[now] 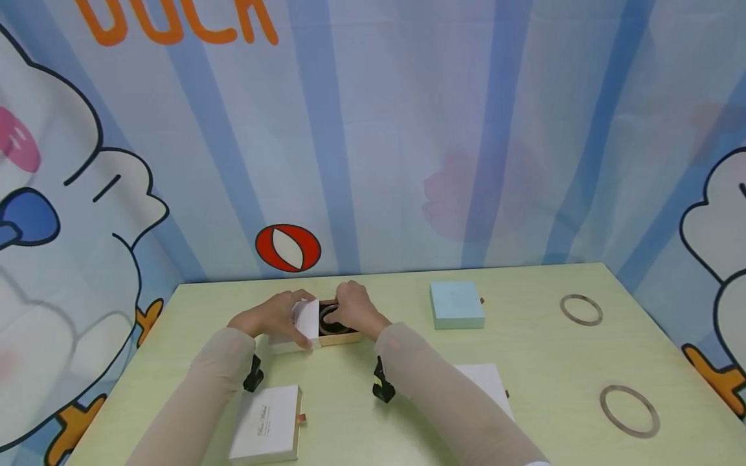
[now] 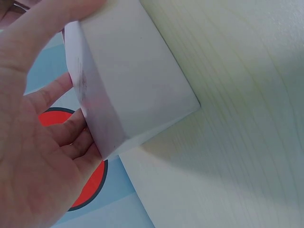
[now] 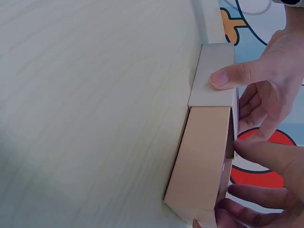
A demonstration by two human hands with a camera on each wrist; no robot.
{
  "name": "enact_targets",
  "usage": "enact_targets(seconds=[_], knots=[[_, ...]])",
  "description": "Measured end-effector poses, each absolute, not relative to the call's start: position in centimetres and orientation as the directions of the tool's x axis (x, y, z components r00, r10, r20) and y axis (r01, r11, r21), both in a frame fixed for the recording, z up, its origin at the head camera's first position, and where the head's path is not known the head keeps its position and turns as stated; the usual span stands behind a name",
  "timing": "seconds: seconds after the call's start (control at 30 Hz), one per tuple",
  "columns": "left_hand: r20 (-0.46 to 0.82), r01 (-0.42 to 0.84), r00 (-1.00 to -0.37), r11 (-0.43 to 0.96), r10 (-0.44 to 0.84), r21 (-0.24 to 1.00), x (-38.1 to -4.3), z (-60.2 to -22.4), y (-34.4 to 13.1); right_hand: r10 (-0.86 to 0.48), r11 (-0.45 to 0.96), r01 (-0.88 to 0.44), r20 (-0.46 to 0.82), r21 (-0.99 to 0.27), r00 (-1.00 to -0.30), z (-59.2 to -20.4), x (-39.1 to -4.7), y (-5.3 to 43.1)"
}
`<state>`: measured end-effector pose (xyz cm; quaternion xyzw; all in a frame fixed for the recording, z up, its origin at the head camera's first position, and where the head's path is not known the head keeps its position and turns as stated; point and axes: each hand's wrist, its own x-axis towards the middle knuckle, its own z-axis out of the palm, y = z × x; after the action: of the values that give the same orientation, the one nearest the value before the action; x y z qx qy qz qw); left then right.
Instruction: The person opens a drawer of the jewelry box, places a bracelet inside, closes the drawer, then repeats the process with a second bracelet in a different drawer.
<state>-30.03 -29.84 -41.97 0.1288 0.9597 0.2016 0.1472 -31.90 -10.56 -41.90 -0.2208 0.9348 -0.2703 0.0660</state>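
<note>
At the table's back left, my left hand [image 1: 274, 317] holds the white sleeve of a slim box [image 1: 305, 317]. In the left wrist view its fingers bend along one side of the sleeve [image 2: 137, 71]. A tan drawer [image 3: 199, 156] sticks out of the sleeve to the right, its inside dark. In it lies a round bangle [image 1: 323, 329], partly covered by my right hand [image 1: 355, 307]. The right thumb reaches over the drawer onto the bangle, and the curled fingers are at the drawer's outer end; their tips are partly hidden.
A light blue box [image 1: 457, 305] stands right of the hands. One white box [image 1: 268, 421] lies at the front left, another [image 1: 486, 382] partly under the right forearm. Two bangles, a far one [image 1: 563, 309] and a near one [image 1: 603, 401], lie at the right. A printed curtain [image 1: 396, 129] hangs behind.
</note>
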Motion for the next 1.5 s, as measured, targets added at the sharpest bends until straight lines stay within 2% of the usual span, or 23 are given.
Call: enact_targets(seconds=[0.17,0.63,1.13,1.5], knots=[[-0.234,0.185,-0.924,0.889,0.303,0.418,-30.2,-42.0,-29.8,-0.417,0.718,-0.393,0.097,-0.575,-0.904,-42.1,-32.5,-10.0],[-0.246,0.162,-0.928,0.899,0.279,0.408,-30.0,-41.9,-29.7,-0.364,0.669,-0.369,0.148,-0.645,-0.92,-41.9,-32.7,-8.2],[-0.228,0.171,-0.927,0.877,0.297,0.449,-29.8,-42.0,-29.8,-0.324,0.698,-0.248,0.013,-0.672,-0.946,-42.8,-33.1,-6.7],[-0.224,0.173,-0.93,0.886,0.291,0.43,-29.8,-41.9,-29.7,-0.366,0.688,-0.208,-0.085,-0.696,-0.927,-43.0,-33.0,-5.7]])
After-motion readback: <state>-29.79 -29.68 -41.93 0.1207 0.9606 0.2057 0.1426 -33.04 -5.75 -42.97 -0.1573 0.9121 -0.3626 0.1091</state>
